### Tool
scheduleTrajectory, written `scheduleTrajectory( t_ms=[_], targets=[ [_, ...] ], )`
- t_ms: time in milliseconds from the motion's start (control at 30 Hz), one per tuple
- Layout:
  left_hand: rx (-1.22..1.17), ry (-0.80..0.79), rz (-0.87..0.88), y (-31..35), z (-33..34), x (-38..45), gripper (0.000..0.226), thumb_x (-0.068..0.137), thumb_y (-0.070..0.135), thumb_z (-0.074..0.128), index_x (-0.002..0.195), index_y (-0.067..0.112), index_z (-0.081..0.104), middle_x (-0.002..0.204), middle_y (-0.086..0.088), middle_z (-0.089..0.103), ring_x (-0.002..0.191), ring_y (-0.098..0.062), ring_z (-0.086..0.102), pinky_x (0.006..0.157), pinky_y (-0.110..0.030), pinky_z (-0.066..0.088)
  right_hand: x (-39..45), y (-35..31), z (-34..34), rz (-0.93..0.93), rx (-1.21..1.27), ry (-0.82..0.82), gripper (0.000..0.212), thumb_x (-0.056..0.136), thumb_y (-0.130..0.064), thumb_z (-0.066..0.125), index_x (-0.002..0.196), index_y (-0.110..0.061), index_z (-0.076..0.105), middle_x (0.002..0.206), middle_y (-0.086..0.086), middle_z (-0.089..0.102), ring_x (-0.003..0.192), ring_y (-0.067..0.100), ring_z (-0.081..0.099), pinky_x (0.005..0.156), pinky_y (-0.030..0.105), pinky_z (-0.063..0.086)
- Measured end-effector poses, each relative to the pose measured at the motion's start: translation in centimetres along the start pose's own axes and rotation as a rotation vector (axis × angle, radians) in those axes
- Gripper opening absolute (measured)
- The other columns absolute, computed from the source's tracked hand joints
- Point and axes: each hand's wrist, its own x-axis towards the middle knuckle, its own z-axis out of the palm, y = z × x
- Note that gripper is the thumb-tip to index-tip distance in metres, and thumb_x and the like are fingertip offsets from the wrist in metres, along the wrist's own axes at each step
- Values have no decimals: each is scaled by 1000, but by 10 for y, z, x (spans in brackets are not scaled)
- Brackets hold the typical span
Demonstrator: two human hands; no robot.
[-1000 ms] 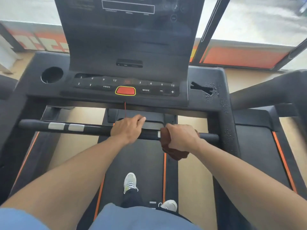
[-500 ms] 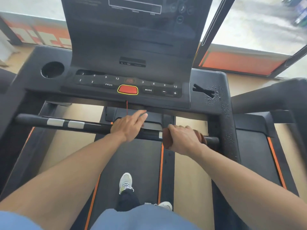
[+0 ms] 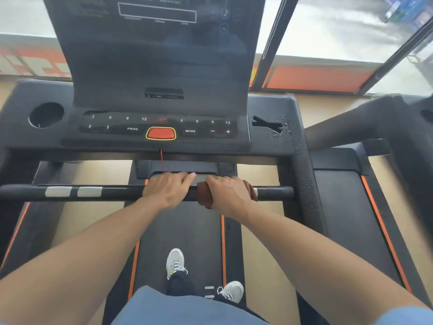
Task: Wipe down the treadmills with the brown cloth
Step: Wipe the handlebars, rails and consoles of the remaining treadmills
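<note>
Brown cloth (image 3: 203,194) is wrapped round the crossbar (image 3: 121,193) of the treadmill (image 3: 281,109), just right of the bar's middle, under the right hand (image 3: 228,195). Right fingers curl over the bar & grip cloth against it. Left hand (image 3: 167,190) sits on the bar just left of the cloth, fingers fairly straight and laid over the top, holding nothing.

Handling, as a guess: cloth is soft, light, limp, so it takes the bar's shape; best held as now, bunched round the bar w/ palm on top so it can't slip off. Bar looks smooth & stiff, so cloth should slide easily.

Bar's long axis runs left–right below the console (image 3: 161,133); the cloth wraps round it as a sleeve. Water drops sit on the console's right side (image 3: 280,127), prob. not yet wiped.
</note>
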Motion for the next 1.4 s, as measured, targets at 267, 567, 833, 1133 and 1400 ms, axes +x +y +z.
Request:
scheduleTrajectory(
  t_ms=[267, 567, 833, 1133, 1400],
  targets=[
    [52, 95, 96, -1, 4, -7, 55, 103, 62, 17, 118, 43, 66, 113, -5, 73, 105, -34, 64, 84, -41, 43, -66, 110, -9, 225, -170, -23, 38, 82, -35, 77, 107, -26, 51, 104, -3, 68, 91, 24, 61, 87, 40, 44],
    [-437, 690, 331, 2, 27, -34, 22, 94, 38, 58, 94, 21, 71, 102, 7, 70, 114, -22, 58, 112, -38, 28, -105, 58, 1, 548, 172, 275, 78, 87, -20, 68, 158, -25, 35, 168, 5, 23, 156, 28, 13, 127, 36, -3],
    [-324, -245, 358, 87, 67, -55, 54, 94, 48, 65, 142, 27, 51, 142, 7, 56, 132, -19, 52, 107, -35, 44, -94, 12, 19, 1302, 1226, 840, 68, 93, -41, 67, 152, -25, 36, 147, -6, 47, 134, 17, 50, 115, 45, 44],
    [-463, -292, 224, 63, 76, -73, 58, 92, 49, 68, 142, 26, 49, 150, 8, 51, 138, -13, 46, 113, -36, 38, -113, 25, 2, 1194, 1354, 568, 47, 91, -54, 67, 126, -23, 64, 115, -9, 69, 111, 18, 65, 106, 41, 50],
    [-1465, -745, -36, 92, 73, -123, 81, 93, 75, 37, 132, 11, 68, 129, -12, 70, 117, -27, 66, 101, -44, 47, -206, -33, -26, 799, 1191, 416, 33, 82, -48, 76, 98, -22, 63, 95, -5, 74, 90, 16, 70, 87, 41, 57]
  ],
)
